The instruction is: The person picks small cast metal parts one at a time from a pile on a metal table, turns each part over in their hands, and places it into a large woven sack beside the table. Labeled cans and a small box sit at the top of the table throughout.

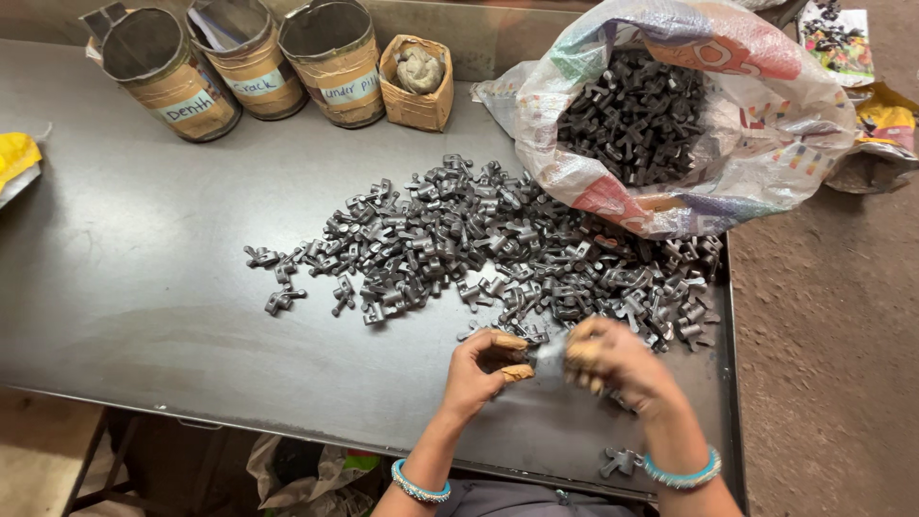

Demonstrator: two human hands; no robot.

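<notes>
Held part: a small dark grey metal casting [549, 352] sits between the two hands, just above the near edge of the table. It is blurred, so its long axis and which way it points cannot be told.
Left hand: the left hand [479, 369] curls in from the left, fingers narrow, thumb and forefinger tips wrapped in tan tape and pinched toward the casting.
Right hand: the right hand [613, 362] is motion-blurred; taped fingertips bunch close on the casting's right side, though the exact grip cannot be told.
Wrists: a turquoise bangle on each wrist.
Heap: a spread pile of dark grey metal castings [479, 244] lies just beyond the hands, running across the table from left to right.
Strays: one lone casting [620, 461] lies near the right wrist, and another loose casting [280, 302] sits off the pile's left end.
Table: a flat grey sheet-metal tabletop [134, 278].
Sack: an open woven plastic sack [766, 124] at far right, full of the same castings.
Back row: three round tins wrapped in brown tape [249, 72], each labelled, and a small cardboard box [416, 101] holding a rag.
</notes>
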